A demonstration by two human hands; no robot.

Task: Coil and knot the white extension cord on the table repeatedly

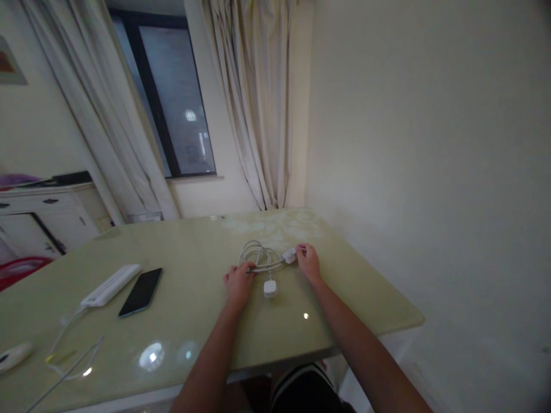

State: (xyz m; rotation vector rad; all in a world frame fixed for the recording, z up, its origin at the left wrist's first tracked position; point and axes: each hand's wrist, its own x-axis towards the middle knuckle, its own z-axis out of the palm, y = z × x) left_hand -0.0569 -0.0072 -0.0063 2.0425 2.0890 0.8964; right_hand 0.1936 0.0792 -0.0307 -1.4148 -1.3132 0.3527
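A coiled white cable (257, 254) lies on the pale green table (189, 310). My left hand (238, 283) rests on the table with its fingers closed on the cable near the coil's front. My right hand (308, 262) pinches a small white plug (289, 256) at the cable's right end. A small white charger cube (270, 287) sits on the table between my two hands, touching neither.
A black phone (141, 291) and a white power strip (111, 285) with its cord lie at the left. Another white object (12, 355) sits at the far left edge. A wall runs along the right, curtains and a window behind, a white cabinet (47, 221) at the left.
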